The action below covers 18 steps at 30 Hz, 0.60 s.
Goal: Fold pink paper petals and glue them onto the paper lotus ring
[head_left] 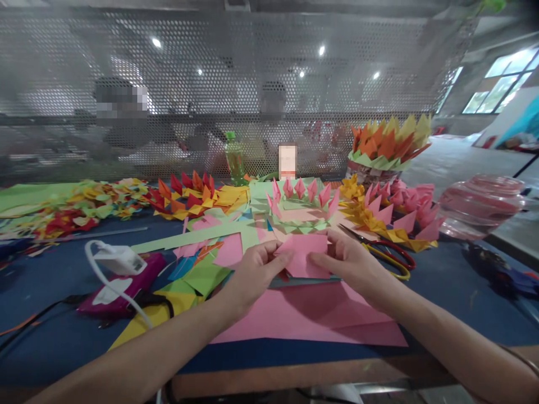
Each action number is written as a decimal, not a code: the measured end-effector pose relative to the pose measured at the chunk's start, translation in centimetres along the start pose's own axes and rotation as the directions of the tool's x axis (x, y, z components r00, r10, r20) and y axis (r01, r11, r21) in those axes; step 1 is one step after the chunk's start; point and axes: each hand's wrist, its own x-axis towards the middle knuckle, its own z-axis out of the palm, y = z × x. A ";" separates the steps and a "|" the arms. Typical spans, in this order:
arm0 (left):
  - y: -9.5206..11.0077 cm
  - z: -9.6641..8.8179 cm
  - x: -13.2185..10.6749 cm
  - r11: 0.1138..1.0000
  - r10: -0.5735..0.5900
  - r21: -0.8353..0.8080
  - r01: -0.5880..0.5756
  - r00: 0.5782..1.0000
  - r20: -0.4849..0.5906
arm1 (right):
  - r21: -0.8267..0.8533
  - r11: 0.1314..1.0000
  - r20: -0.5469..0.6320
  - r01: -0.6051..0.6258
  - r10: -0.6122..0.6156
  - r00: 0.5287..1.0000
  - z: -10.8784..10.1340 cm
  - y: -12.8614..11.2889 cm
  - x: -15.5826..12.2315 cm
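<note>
Between my two hands is a small piece of pink paper (309,255), held up over the table. My left hand (263,265) pinches its left edge between thumb and fingers. On the right edge, my right hand (346,258) grips it the same way, thumb in front. Beneath lies a larger pink sheet (311,314) on the blue tabletop. Just beyond my hands stands a ring of folded paper (301,224), with pink petals above a pale green base. Scissors (391,258) with red and yellow handles rest right of my right hand.
A purple power strip (122,303) with a white charger and cables lies left. Behind are paper scraps (84,210), orange-red folded petals (185,196), a green bottle (234,160) and a tall paper lotus (387,146). At right are a pink plastic container (482,202) and a glue-gun-like tool (505,272).
</note>
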 end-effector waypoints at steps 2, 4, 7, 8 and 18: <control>0.0 0.0 -0.1 1.000 -0.021 -0.008 0.021 1.000 -0.010 | -0.040 0.999 -0.036 0.035 -0.037 0.999 0.0 0.4 -0.6; 0.0 0.0 -0.1 0.999 -0.039 -0.029 0.038 0.999 -0.020 | -0.099 0.992 -0.096 0.082 -0.092 0.991 -0.3 0.8 -1.0; -0.1 -0.2 0.0 0.996 -0.068 -0.067 0.066 0.997 -0.027 | -0.221 0.960 -0.163 0.173 -0.211 0.964 -0.9 1.5 -1.4; -0.1 -0.2 0.1 0.995 -0.073 -0.074 0.071 0.997 -0.026 | -0.272 0.940 -0.169 0.207 -0.259 0.951 -1.0 1.6 -1.5; 0.1 -0.4 0.0 0.995 -0.091 -0.030 0.091 0.996 -0.016 | -0.712 0.517 0.056 0.475 -0.633 0.772 -1.4 1.2 -2.0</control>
